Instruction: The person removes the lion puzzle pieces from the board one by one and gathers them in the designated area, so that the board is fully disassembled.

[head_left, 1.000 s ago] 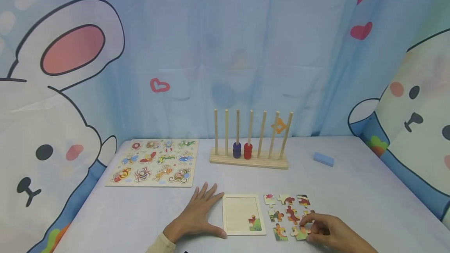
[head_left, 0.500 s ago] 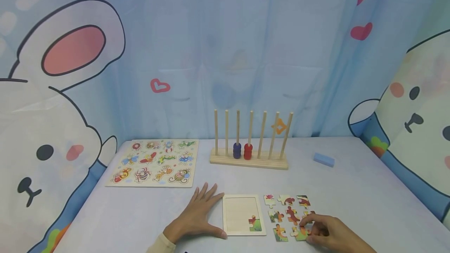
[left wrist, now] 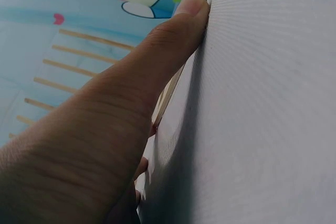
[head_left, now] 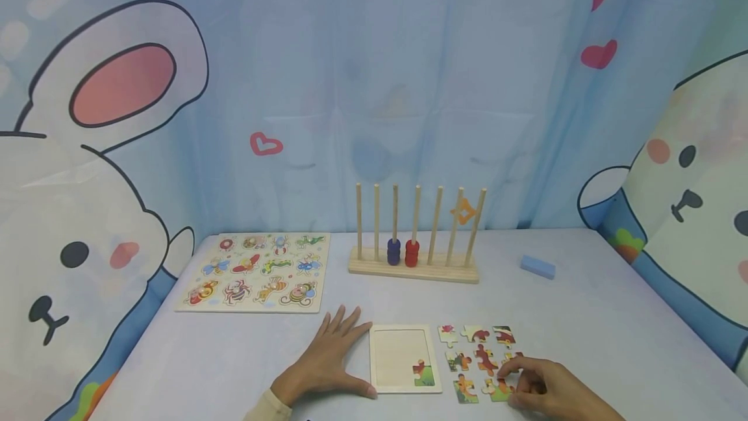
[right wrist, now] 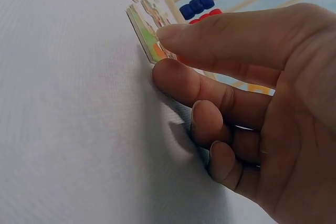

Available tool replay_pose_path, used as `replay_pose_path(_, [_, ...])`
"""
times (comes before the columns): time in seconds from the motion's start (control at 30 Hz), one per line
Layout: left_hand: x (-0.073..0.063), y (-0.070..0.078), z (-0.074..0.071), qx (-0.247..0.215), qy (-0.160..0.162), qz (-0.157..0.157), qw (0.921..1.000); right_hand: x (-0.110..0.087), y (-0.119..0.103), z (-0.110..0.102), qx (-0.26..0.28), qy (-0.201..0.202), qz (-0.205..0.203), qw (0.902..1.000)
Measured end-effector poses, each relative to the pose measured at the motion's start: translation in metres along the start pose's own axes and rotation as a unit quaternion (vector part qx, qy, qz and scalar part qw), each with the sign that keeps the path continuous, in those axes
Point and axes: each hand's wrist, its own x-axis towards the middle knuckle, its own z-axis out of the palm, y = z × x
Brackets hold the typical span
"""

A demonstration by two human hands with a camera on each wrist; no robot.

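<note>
My left hand [head_left: 333, 359] rests on the table with its fingers spread. Its thumb and index fingertip touch the left edge of a shallow wooden puzzle tray [head_left: 397, 390]. One jigsaw piece [head_left: 424, 374] lies in the tray's lower right corner. To the tray's right, several loose pieces are laid out in rows. My right hand [head_left: 540, 385] pinches the lower right piece [head_left: 498, 395], which lies flat at the end of its row. In the right wrist view, the fingertips meet at the corner of this green and orange piece [right wrist: 142, 32], and the other fingers are curled. Another loose piece [head_left: 513, 356] is partly hidden behind the right fingers.
Behind the tray stands a wooden peg rack [head_left: 415, 271] with blue beads [head_left: 394, 252] and red beads [head_left: 411, 253]. An insect peg board [head_left: 254, 271] lies at the back left. At the back right is a blue block [head_left: 537, 267]. A printed curtain [head_left: 374, 83] hangs behind the table.
</note>
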Motion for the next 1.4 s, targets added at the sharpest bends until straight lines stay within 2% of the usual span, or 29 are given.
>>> replay_pose_path(0.23, [0.0,0.0,0.0,-0.002,0.0,-0.001,1.0,0.001,-0.005,-0.001,-0.004,0.018,-0.004,0.9998])
replay_pose_path(0.4, [0.0,0.0,0.0,0.003,-0.002,-0.004,1.0,0.007,-0.019,0.003,-0.027,0.07,-0.036,0.9965])
replay_pose_path(0.5, [0.001,0.0,0.0,0.004,-0.002,-0.005,1.0,0.013,-0.027,0.009,-0.035,0.102,-0.073,0.9915])
replay_pose_path(0.57, [0.001,0.0,0.0,0.004,-0.002,-0.005,1.0,0.018,-0.031,0.013,-0.035,0.109,-0.097,0.9887])
replay_pose_path(0.7, [0.001,-0.001,0.0,-0.001,-0.003,-0.004,1.0,0.03,-0.039,0.022,-0.033,0.1,-0.157,0.9819])
replay_pose_path(0.83, [0.001,-0.001,0.001,-0.007,-0.005,-0.003,1.0,0.042,-0.049,0.031,-0.037,0.09,-0.189,0.9772])
replay_pose_path(1.07, [0.0,0.0,0.002,-0.011,-0.008,-0.007,0.9999,0.059,-0.069,0.049,-0.078,0.068,-0.183,0.9777])
replay_pose_path(1.2, [0.0,0.001,0.002,-0.006,-0.009,-0.007,0.9999,0.062,-0.072,0.058,-0.125,0.068,-0.172,0.9748])
replay_pose_path(1.4, [0.0,0.0,0.0,-0.002,-0.009,-0.006,0.9999,0.06,-0.07,0.063,-0.142,0.074,-0.162,0.9738])
